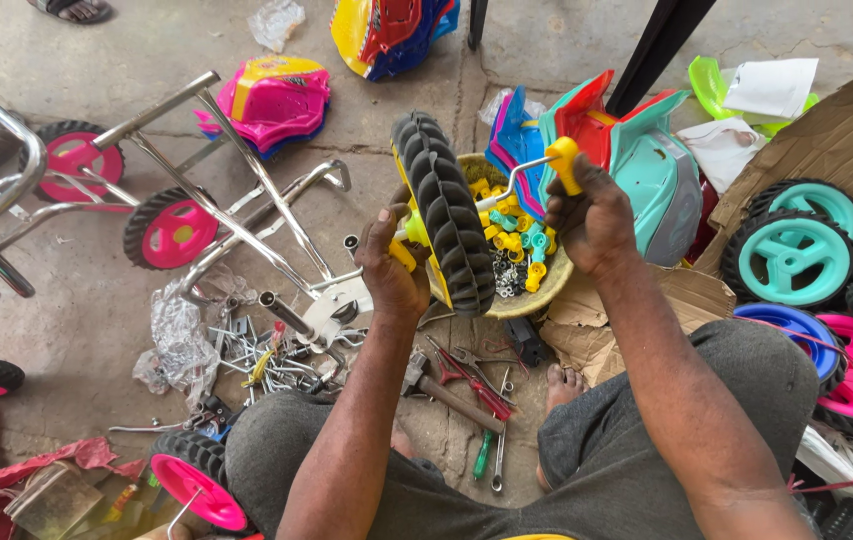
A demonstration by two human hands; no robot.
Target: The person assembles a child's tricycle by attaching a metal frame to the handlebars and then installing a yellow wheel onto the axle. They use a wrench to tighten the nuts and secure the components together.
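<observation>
I hold up a small black-tyred wheel [447, 215] with a yellow hub, edge-on to me. My left hand [392, 270] grips its left side at the hub. My right hand [592, 215] is closed on the yellow pedal [564, 160] of a chrome crank that runs into the wheel's right side. Just behind the wheel sits a woven basket [547, 290] of several yellow and teal caps and metal bits.
A chrome tricycle frame [247, 190] with pink wheels lies to the left. Pliers, a hammer and screwdrivers [467, 390] lie between my legs. Teal, pink and blue wheels [792, 255] pile up at right beside cardboard. Coloured plastic seats [637, 150] stand behind the basket.
</observation>
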